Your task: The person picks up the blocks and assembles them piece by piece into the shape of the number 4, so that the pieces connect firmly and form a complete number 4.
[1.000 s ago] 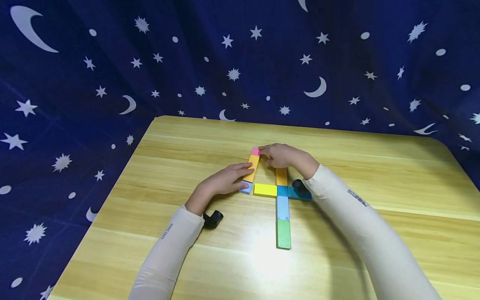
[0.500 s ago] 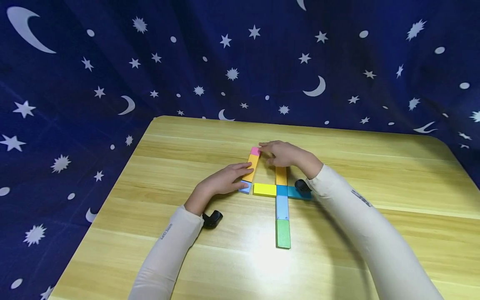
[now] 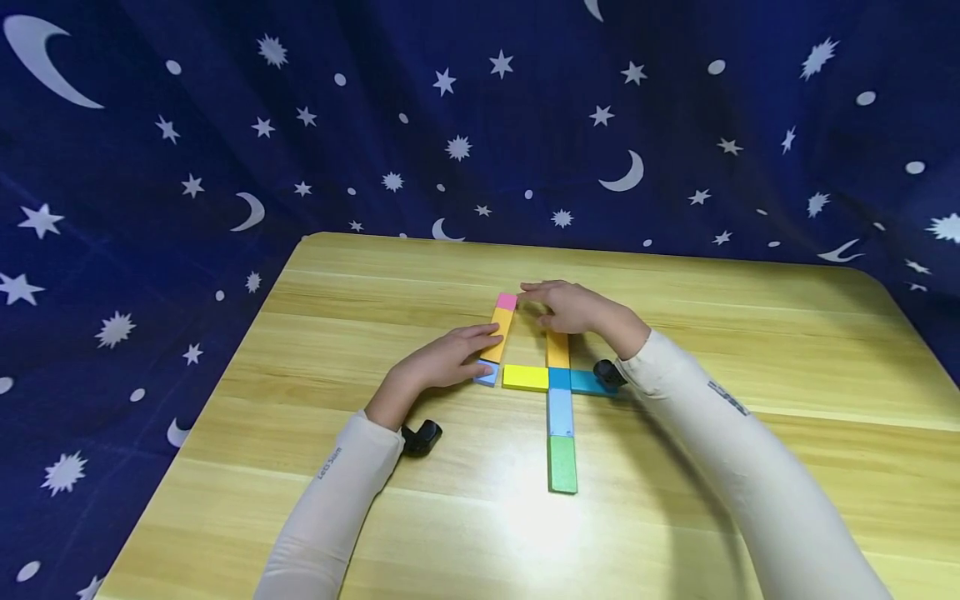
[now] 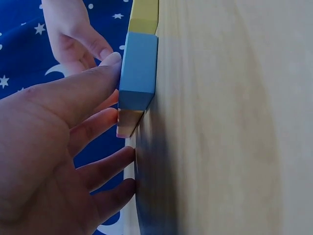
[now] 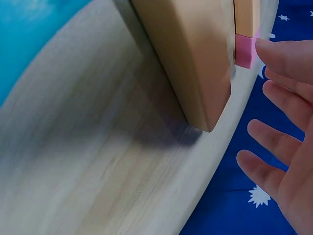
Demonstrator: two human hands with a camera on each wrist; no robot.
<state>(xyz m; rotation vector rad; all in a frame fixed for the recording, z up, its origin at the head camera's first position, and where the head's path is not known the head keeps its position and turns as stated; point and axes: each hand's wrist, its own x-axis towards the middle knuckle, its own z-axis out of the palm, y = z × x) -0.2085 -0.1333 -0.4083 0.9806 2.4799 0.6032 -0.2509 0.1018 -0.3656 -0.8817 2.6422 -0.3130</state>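
My left hand [image 3: 446, 358] lies over a slanted row of blocks with its fingers spread. Its fingertips touch the long orange block [image 3: 498, 335], and its thumb reaches onto the small blue block [image 4: 139, 68] at the near end. A small pink block [image 3: 507, 302] caps the far end of that row. Just right of the pink block, my right hand [image 3: 573, 308] hovers with extended fingers and holds nothing. Beneath it, a second orange block [image 3: 558, 350] is partly hidden; in the right wrist view this orange block [image 5: 195, 58] stands beside the fingers.
A cross of blocks lies close by: a yellow block [image 3: 525, 377], a small teal block [image 3: 559, 379], a longer teal block [image 3: 588, 383], a light blue block [image 3: 560, 412] and a green block [image 3: 562, 465]. The wooden table [image 3: 262, 500] ends at a starry blue curtain [image 3: 375, 125].
My right hand's fingertips have drawn slightly away from the pink block, to the right. The left hand stays on its row. The whole head view has shifted a little.
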